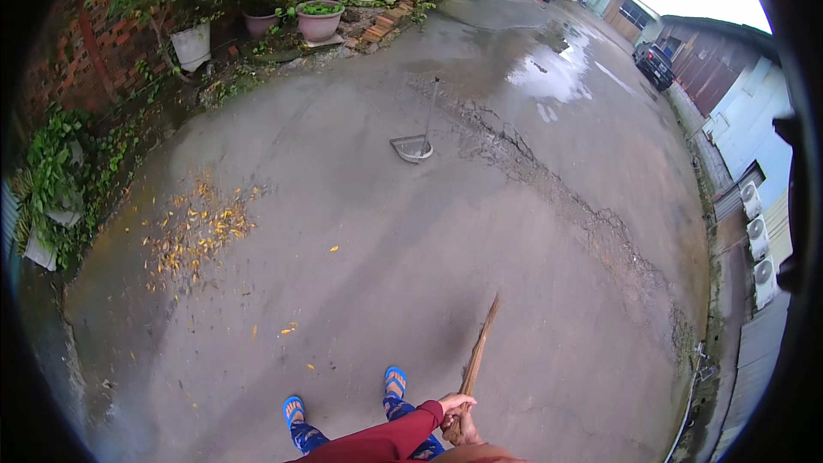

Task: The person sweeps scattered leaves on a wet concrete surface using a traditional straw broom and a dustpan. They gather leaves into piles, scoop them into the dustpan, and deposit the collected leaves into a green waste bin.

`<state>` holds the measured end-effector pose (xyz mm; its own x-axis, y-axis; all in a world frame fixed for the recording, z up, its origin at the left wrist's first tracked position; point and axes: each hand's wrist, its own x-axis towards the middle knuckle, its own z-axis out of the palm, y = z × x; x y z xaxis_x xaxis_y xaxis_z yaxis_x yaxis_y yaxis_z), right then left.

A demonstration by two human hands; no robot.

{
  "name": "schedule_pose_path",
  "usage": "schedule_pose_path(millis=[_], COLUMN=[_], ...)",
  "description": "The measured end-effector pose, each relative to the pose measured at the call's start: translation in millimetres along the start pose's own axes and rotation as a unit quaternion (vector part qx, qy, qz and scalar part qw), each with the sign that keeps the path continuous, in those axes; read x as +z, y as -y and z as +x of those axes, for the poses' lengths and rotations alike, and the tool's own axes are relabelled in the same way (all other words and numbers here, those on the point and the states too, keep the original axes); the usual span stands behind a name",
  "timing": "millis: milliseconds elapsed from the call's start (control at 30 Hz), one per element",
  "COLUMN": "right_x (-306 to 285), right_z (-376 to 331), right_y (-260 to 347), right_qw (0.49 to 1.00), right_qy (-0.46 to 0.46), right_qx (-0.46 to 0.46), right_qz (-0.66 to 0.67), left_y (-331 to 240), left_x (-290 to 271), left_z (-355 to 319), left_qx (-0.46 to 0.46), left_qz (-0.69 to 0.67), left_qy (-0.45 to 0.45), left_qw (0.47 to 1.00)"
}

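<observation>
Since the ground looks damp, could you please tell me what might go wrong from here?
The concrete is wet, with a puddle ahead; in flip-flops the person could slip. The yellow leaves may stick to the damp surface rather than sweep cleanly. The dustpan stands far from the leaves and the broom.

— What is seen of the ground?
— A wet, cracked concrete yard [480, 231] is shown under grey daylight, puddled farther off.
— And around it?
— A brick wall [81, 51] lined with potted plants [319, 19]; sheds [729, 69] are seen opposite.

Tilted brown stick broom [477, 351], gripped
</observation>
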<state>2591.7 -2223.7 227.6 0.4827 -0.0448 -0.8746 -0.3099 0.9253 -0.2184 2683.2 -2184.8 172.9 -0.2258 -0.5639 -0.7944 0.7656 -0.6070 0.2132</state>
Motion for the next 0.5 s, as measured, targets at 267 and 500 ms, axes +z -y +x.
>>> schedule_pose_path(millis=[267,500], right_x=[60.4,180.6], right_z=[89.0,133.5], right_y=[-248.2,-465.3], right_qw=[0.953,0.775], right_qy=[0.066,0.387], right_qx=[0.164,0.023], right_qz=[-0.246,-0.499], left_y=[201.9,350.0], left_x=[-205.9,-407.9], left_z=[-102.2,-248.0], left_qx=[0.113,0.365], left_qz=[-0.161,-0.460], left_qy=[-0.083,-0.179], left_qw=[0.977,0.789])
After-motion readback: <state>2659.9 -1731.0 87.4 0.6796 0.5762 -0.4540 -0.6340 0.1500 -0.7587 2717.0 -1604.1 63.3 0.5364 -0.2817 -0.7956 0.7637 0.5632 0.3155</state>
